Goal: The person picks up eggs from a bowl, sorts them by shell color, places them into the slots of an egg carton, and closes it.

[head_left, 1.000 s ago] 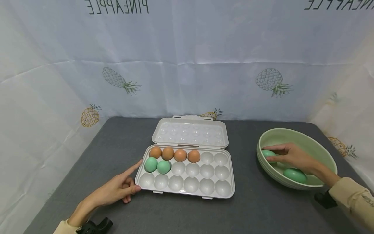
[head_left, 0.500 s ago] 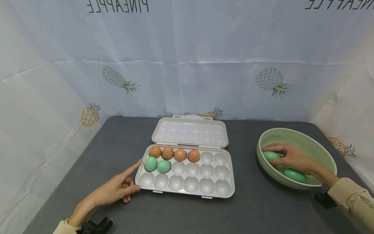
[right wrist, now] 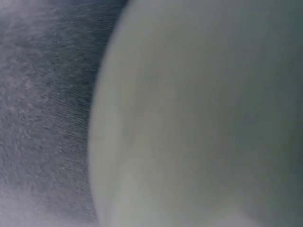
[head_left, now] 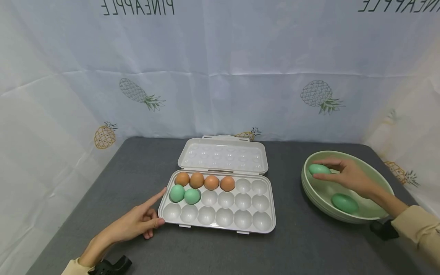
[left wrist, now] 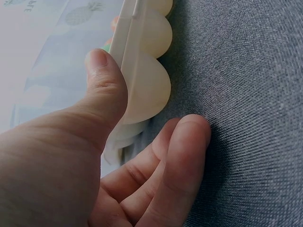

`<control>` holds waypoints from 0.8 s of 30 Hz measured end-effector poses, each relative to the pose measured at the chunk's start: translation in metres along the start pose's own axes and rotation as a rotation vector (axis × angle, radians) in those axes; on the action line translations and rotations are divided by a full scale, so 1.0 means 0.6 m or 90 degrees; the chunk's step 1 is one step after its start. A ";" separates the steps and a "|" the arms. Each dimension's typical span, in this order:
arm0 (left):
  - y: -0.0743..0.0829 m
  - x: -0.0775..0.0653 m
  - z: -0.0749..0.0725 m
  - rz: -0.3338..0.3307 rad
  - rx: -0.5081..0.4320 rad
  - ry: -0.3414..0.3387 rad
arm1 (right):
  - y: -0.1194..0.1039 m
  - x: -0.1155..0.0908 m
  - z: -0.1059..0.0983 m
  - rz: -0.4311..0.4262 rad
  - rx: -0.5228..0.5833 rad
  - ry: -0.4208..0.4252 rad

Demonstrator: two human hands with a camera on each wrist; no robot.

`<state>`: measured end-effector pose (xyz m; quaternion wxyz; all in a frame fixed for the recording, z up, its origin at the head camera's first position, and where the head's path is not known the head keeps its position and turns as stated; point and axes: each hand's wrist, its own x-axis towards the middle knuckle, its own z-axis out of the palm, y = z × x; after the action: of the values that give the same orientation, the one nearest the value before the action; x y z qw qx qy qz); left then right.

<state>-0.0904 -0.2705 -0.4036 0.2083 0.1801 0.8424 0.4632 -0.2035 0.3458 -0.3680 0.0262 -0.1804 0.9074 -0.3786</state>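
My right hand [head_left: 354, 177] pinches a green egg [head_left: 319, 169] between thumb and fingers, over the left part of the pale green bowl [head_left: 372, 179]. Another green egg [head_left: 345, 203] lies on the bowl's floor, below that hand. At the middle of the table is an opened white egg carton [head_left: 220, 223]. Its back row has several brown eggs [head_left: 211, 182] at the left, and two green eggs [head_left: 192, 196] sit in the middle row. My left hand [head_left: 137, 221] rests at the carton's left end, index finger straight along the edge and thumb [left wrist: 106, 78] at the front corner.
The carton's lid [head_left: 223, 156] lies folded back behind it. A grey cloth [head_left: 285, 244] covers the table. Behind hangs a white curtain [head_left: 220, 99] with pineapple prints. The bowl's wall [right wrist: 156, 118] fills most of the right wrist view, blurred.
My right hand has lifted the green egg from low in the bowl up toward its rim. The left hand and the carton have stayed put.
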 end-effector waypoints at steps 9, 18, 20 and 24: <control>0.000 -0.002 0.000 0.005 -0.013 -0.002 | -0.036 -0.001 -0.012 -0.001 0.063 0.062; -0.001 -0.002 0.000 0.013 -0.011 -0.002 | -0.095 0.019 0.006 -0.031 0.289 0.067; -0.002 -0.002 0.001 0.011 -0.002 -0.002 | -0.107 0.023 0.014 -0.042 0.328 0.057; -0.001 -0.002 0.001 0.010 0.001 -0.002 | -0.133 0.032 0.036 -0.039 0.311 0.057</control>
<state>-0.0894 -0.2712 -0.4043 0.2060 0.1881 0.8409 0.4637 -0.1930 0.2726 -0.3261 0.0175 -0.1794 0.7833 -0.5949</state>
